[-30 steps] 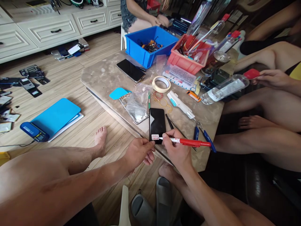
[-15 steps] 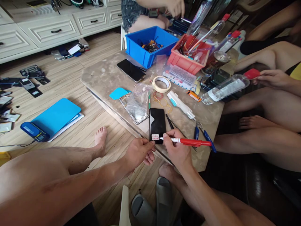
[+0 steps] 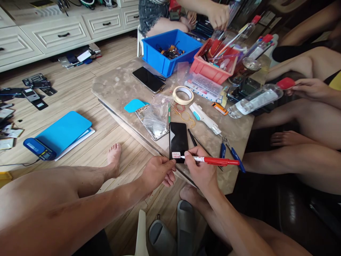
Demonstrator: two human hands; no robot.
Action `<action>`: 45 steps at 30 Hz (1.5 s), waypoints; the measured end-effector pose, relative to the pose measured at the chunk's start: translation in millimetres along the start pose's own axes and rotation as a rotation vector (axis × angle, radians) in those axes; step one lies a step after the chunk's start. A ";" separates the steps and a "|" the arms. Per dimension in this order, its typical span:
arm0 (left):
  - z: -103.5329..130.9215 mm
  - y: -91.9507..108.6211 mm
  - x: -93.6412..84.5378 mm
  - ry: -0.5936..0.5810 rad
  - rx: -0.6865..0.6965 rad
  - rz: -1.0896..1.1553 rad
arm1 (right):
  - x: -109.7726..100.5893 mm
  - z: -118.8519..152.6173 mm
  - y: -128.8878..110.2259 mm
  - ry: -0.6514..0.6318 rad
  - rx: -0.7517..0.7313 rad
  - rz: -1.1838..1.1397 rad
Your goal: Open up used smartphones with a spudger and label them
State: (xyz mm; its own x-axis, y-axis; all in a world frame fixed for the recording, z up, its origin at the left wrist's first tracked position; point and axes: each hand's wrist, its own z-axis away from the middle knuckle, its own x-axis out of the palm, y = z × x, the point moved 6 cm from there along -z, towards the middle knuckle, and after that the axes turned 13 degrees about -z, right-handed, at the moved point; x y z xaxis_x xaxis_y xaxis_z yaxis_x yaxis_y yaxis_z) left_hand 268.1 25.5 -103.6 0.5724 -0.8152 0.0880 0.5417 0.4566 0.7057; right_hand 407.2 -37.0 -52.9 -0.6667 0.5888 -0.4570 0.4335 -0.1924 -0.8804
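A black smartphone point(image 3: 179, 138) lies at the table's near edge, with a small white sticker point(image 3: 176, 155) bearing red writing near its lower end. My left hand point(image 3: 157, 171) pinches the phone's lower left corner, thumb on top and fingers curled below. In my right hand point(image 3: 201, 170) is a red marker pen point(image 3: 220, 161), its white tip touching or just over the sticker. Left of the phone, a plastic bag point(image 3: 159, 112) covers part of an opened phone frame point(image 3: 150, 124). Dark tweezers point(image 3: 192, 138) lie to its right, near blue-handled pliers point(image 3: 236, 159).
On the table point(image 3: 114, 81) are a blue bin point(image 3: 165, 62), a red basket point(image 3: 211, 67), a tape roll point(image 3: 183, 94), a white electric screwdriver point(image 3: 205, 117) and another phone point(image 3: 148, 79). A co-worker's hand holds a clear bottle point(image 3: 257, 101) at right. Slippers point(image 3: 185, 220) lie below.
The writing on the sticker looks slightly changed, while both my hands hold nearly the same place. A co-worker's hand at the back has moved right, over the red basket.
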 end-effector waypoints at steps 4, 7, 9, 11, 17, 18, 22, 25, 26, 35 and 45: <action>-1.0 -0.3 0.6 -0.008 0.005 -0.001 | -1.0 0.4 0.5 0.012 -0.009 0.011; -2.7 -1.7 0.5 -0.011 0.018 0.008 | -3.5 1.5 5.7 0.046 0.038 -0.008; -3.4 -2.8 0.4 -0.012 0.021 0.010 | -5.0 2.1 10.2 0.070 0.080 -0.034; -3.3 -2.9 0.7 -0.014 0.021 0.009 | -5.9 2.2 13.0 0.086 0.106 -0.053; 0.4 -1.2 0.0 -0.004 -0.011 0.018 | -6.4 1.4 13.3 0.101 0.142 -0.111; 0.6 -1.7 -0.4 -0.003 -0.015 0.023 | -6.7 1.5 13.4 0.105 0.152 -0.129; -3.0 -2.7 -0.7 -0.009 0.038 0.056 | -6.7 1.5 11.0 0.099 0.140 -0.137; -1.4 4.0 0.3 -0.011 0.158 0.115 | -6.1 1.2 8.7 0.081 0.113 -0.100; 3.0 6.1 -1.0 -0.011 0.181 0.134 | -6.0 1.1 8.2 0.077 0.109 -0.091; 121.5 -30.0 -123.0 0.087 0.069 0.105 | -4.8 1.6 10.7 0.055 0.126 -0.110; 118.8 -32.6 -121.9 0.048 0.103 0.155 | -9.1 1.0 2.2 0.096 0.040 -0.050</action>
State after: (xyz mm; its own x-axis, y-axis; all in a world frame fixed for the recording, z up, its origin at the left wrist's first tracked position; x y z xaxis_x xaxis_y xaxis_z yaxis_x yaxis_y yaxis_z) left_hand 107.5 67.7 -53.8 0.6742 -0.7189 0.1693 0.3802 0.5344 0.7549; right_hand 413.7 -43.5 -50.8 -0.6248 0.6705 -0.4000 0.3756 -0.1910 -0.9069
